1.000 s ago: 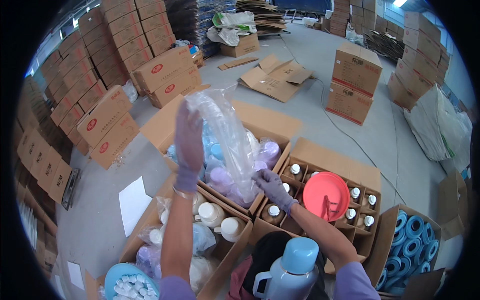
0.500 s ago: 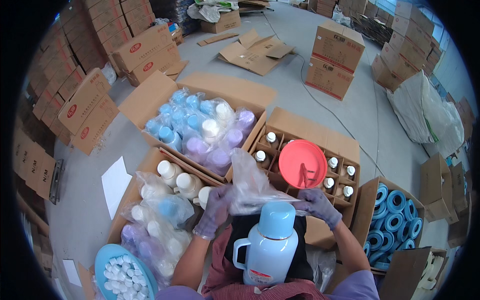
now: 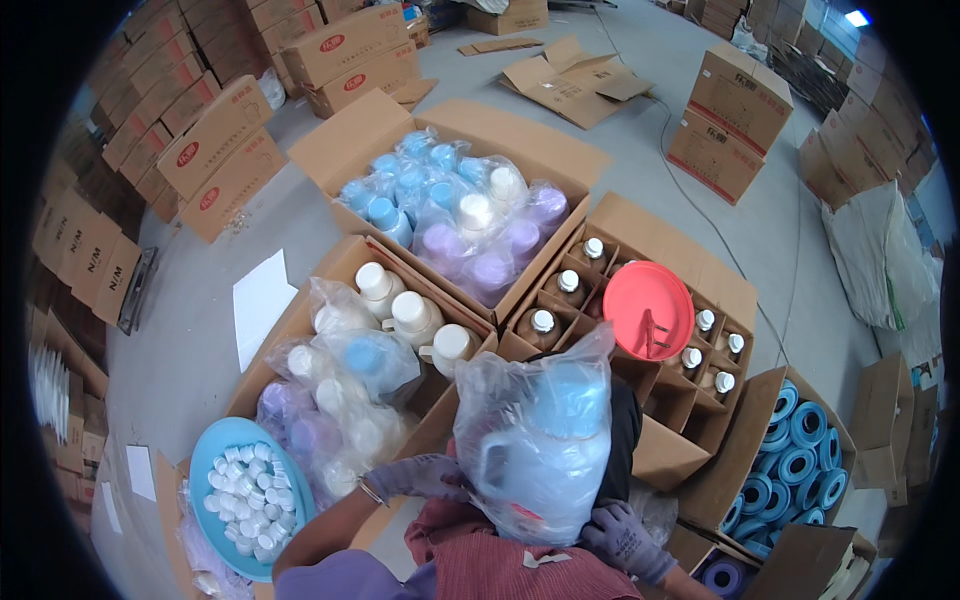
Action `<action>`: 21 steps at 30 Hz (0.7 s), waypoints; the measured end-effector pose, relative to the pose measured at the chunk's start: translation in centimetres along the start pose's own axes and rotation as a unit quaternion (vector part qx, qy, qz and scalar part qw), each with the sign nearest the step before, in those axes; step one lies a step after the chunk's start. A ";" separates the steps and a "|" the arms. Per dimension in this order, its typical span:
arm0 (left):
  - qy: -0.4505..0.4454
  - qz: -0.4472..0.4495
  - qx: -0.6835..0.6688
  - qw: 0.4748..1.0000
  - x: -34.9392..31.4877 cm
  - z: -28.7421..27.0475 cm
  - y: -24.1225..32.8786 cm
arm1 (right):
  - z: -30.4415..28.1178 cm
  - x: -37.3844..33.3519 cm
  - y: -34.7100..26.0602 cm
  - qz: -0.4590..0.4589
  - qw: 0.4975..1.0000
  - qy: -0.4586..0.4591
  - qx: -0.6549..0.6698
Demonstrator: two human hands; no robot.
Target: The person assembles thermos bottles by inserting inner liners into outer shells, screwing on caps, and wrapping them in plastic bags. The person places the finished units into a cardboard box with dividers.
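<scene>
A light-blue thermos flask point(image 3: 530, 465) with a handle and a blue cup lid stands upright on my lap, close to my body. A clear plastic bag point(image 3: 585, 370) covers it from the lid down, its closed corner sticking up past the lid. Both my hands wear thin grey-purple gloves. My left hand point(image 3: 425, 477) is closed on the bag at the flask's lower left, with the fingertips partly hidden. Down at the flask's lower right, my right hand point(image 3: 625, 540) has its fingers curled on the bag's edge.
Cartons surround me: one of bagged flasks point(image 3: 470, 210), one of cream flasks point(image 3: 410, 320) and bagged ones, and a divided one of glass liners point(image 3: 542, 325) bearing a red dish point(image 3: 648, 315). A blue basin point(image 3: 213, 510) holds white caps; blue rings point(image 3: 797, 465) fill a right-hand carton.
The bag, earlier stretched between my hands behind the bare flask, now covers it. Both hands have moved down along its sides, and the view has shifted.
</scene>
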State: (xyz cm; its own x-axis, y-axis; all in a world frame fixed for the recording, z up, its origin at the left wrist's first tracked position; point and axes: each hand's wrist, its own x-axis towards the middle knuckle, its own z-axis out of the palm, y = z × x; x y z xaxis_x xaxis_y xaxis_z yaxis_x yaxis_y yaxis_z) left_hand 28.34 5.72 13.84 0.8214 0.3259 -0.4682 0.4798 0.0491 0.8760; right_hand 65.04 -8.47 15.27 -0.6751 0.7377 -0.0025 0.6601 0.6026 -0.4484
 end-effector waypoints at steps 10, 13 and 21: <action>0.240 -0.058 0.037 0.968 1.3 -0.1 -2.0 | 1.2 0.1 -0.5 -0.018 0.994 -0.101 0.026; 0.273 -0.112 -0.307 0.905 -5.3 1.6 -5.9 | 2.8 0.9 -0.4 0.059 0.979 -0.009 0.193; 0.626 0.049 -0.363 0.688 -9.0 2.0 -12.9 | 2.8 31.3 3.9 -0.060 0.990 0.126 -0.033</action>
State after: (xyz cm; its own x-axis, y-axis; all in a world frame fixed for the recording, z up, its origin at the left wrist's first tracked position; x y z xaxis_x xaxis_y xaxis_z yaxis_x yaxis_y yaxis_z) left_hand 15.38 0.28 6.49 -0.2895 0.8974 -0.3330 -0.2132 0.2787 0.9364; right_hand 45.58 16.13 10.91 -0.6521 0.7066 0.2748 0.6058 0.7035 -0.3716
